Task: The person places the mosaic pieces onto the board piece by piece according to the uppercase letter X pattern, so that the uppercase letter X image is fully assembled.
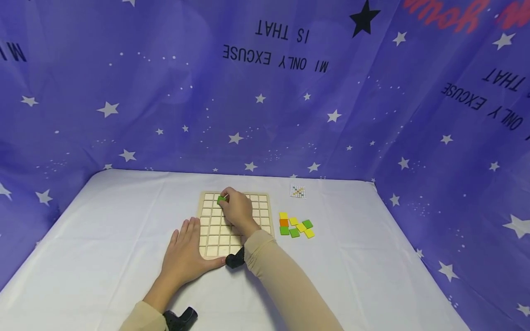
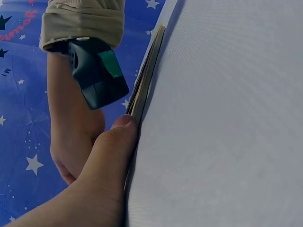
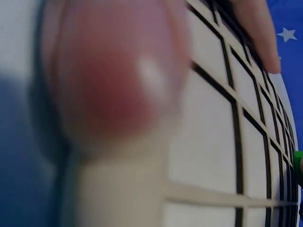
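A wooden grid board (image 1: 212,240) lies on the white table. My right hand (image 1: 239,210) pinches a small green tile (image 1: 221,200) over a square in the board's far rows, left of the middle. Whether the tile touches the board cannot be seen. My left hand (image 1: 182,255) rests by the board's left side, fingers stretched forward and thumb out along the near edge. In the left wrist view the left thumb (image 2: 109,156) touches the board's edge. A blurred thumb tip fills much of the right wrist view, with the green tile at its right border.
To the right of the board lie several loose tiles: yellow (image 1: 301,227), green (image 1: 284,230) and an orange tile (image 1: 283,222). A small pattern card (image 1: 298,191) lies behind them. A purple starred curtain (image 1: 232,101) hangs beyond the white tablecloth (image 1: 352,266).
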Motion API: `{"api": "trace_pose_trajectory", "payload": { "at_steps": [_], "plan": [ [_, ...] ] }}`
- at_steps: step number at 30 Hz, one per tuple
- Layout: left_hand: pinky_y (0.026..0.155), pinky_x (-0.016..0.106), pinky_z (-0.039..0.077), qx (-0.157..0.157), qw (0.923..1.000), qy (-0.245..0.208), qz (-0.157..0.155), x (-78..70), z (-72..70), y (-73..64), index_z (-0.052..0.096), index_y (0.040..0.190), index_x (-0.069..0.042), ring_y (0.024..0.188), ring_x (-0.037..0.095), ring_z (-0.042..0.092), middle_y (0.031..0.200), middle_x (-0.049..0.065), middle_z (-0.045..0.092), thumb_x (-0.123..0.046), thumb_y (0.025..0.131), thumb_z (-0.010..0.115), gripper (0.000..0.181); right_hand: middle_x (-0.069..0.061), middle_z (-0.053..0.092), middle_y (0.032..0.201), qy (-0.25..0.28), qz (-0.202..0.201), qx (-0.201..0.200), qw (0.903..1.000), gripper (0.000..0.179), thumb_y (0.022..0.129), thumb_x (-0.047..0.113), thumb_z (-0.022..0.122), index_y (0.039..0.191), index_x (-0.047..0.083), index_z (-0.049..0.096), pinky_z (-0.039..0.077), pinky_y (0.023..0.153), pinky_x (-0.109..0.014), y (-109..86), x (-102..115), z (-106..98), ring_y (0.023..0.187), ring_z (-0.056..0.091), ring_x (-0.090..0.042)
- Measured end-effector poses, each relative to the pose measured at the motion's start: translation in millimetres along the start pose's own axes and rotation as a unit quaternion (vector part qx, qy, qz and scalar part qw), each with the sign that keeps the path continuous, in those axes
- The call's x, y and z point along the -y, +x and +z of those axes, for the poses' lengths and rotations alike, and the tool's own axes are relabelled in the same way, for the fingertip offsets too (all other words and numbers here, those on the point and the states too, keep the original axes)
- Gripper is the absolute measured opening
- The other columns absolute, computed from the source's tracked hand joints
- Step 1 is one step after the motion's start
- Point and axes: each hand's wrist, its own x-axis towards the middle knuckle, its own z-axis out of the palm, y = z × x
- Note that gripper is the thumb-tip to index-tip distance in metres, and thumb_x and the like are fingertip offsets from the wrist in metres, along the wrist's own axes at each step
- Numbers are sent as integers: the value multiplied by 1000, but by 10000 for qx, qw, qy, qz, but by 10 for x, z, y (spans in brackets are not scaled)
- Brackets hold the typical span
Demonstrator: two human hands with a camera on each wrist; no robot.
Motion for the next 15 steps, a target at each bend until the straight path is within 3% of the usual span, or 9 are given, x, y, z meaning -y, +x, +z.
{"api": "trace_pose_trajectory", "payload": {
  "at_steps": [4,8,15],
  "plan": [
    [121,61,16,-18,10000,74,40,-15,-5,0,18,154,9,151,44,20,161,28,23,-82,65,69,138,10,68,87,-328,-112,-56,9994,16,96,32,66,111,25,69,50,79,-31,11,42,46,73,58,-5],
    [121,61,17,-68,9999,97,62,-22,-8,-1,19,154,10,150,45,21,160,29,25,-76,66,72,134,8,70,100,-628,-135,-84,9979,20,95,31,67,114,26,70,54,81,-31,-1,90,67,88,65,-10],
    [121,61,16,-8,9999,89,52,-28,-12,-4,18,154,10,150,46,20,160,29,24,-80,66,69,136,7,66,114,-1031,-136,4,9946,24,96,36,66,118,28,70,55,86,-33,-49,130,36,101,65,-14]
  ]
}}
